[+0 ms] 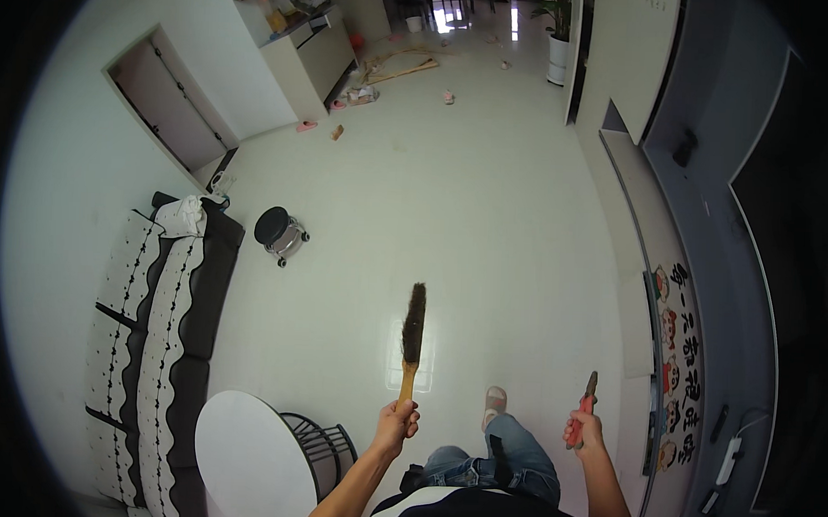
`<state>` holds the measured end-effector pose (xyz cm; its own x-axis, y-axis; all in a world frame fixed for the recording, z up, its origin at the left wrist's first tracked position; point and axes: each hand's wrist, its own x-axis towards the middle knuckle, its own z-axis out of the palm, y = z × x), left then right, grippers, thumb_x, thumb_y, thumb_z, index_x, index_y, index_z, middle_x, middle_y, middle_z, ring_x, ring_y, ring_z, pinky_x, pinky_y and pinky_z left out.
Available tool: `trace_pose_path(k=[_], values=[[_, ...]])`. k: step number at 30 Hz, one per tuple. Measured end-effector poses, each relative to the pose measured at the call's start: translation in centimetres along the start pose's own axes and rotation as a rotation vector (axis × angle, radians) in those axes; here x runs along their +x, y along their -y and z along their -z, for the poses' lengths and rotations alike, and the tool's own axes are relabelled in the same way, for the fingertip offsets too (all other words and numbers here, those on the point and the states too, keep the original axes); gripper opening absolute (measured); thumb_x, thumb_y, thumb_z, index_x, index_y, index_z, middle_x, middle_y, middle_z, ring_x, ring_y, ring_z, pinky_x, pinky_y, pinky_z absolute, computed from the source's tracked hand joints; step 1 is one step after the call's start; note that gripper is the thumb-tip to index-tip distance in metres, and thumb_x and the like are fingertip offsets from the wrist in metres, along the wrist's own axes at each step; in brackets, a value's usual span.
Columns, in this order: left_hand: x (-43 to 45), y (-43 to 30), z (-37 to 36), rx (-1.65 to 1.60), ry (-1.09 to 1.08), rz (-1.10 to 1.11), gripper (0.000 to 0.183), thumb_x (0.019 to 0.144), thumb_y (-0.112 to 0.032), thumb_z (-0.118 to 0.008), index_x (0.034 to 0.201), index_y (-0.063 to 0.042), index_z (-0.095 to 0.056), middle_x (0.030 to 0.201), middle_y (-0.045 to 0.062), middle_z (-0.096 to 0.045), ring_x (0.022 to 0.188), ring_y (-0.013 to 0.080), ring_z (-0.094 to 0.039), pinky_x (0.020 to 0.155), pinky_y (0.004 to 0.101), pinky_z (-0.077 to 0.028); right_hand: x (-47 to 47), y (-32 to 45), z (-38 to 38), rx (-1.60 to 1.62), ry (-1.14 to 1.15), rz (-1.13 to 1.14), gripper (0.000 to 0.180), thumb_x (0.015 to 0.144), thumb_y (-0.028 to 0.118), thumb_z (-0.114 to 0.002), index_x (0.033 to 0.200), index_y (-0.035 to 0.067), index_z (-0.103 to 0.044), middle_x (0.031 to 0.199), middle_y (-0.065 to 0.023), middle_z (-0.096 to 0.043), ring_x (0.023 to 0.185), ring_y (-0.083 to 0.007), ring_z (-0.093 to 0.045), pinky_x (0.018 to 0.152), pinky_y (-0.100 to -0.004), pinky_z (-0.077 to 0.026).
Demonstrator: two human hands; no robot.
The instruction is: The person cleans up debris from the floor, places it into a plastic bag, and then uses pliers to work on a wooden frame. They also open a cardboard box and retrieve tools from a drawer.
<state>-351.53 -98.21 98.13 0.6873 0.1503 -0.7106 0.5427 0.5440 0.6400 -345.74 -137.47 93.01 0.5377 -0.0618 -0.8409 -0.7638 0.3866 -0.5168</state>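
Observation:
My left hand (396,427) grips the yellowish wooden handle of a bench brush (415,327). The brush points forward over the floor, its dark bristles along the left side. In my right hand (586,432) is a hand tool with red handles and a dark, worn tip, probably pliers (589,394); my fingers hide part of it. Both hands are held apart in front of my body, with my jeans and one slippered foot (496,401) between them.
A round white table (256,458) and a black metal chair (325,447) stand close on my left. Beyond are a sofa (207,292) and a wheeled stool (273,226). Slippers (307,125) and wooden strips (403,71) lie ahead. A low TV cabinet (635,205) runs along the right.

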Motion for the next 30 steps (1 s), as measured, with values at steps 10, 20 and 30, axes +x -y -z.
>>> trace_pose_path(k=[10, 20, 30], values=[[14.0, -13.4, 0.1, -0.120, -0.199, -0.197, 0.024, 0.095, -0.026, -0.051, 0.091, -0.002, -0.049, 0.062, 0.002, -0.048, 0.044, 0.0100, -0.040, 0.041, 0.0221, -0.034, 13.1, 19.6, -26.8, -0.037, 0.296, 0.086, 0.031, 0.077, 0.002, -0.054, 0.105, 0.003, -0.042, 0.070, -0.0066, -0.048, 0.055, -0.0153, -0.050, 0.047, -0.0287, -0.042], [35.2, -36.2, -2.0, 0.006, -0.184, -0.220, 0.022, 0.094, -0.022, -0.052, 0.090, -0.001, -0.050, 0.059, 0.002, -0.049, 0.042, 0.0093, -0.040, 0.040, 0.0227, -0.032, 22.3, 30.4, -47.4, 0.062, 0.336, 0.054, 0.032, 0.077, 0.003, -0.053, 0.107, 0.002, -0.043, 0.072, -0.0081, -0.049, 0.055, -0.0159, -0.048, 0.049, -0.0302, -0.040], [56.1, -56.5, -10.6, -0.065, -0.097, -0.144, 0.022, 0.094, -0.023, -0.051, 0.090, -0.001, -0.050, 0.061, 0.004, -0.051, 0.043, 0.0110, -0.041, 0.041, 0.0230, -0.032, 37.1, 45.9, -57.1, 0.196, 0.147, 0.013, 0.027, 0.076, 0.002, -0.053, 0.101, 0.004, -0.044, 0.073, -0.0082, -0.049, 0.055, -0.0176, -0.048, 0.050, -0.0312, -0.041]])
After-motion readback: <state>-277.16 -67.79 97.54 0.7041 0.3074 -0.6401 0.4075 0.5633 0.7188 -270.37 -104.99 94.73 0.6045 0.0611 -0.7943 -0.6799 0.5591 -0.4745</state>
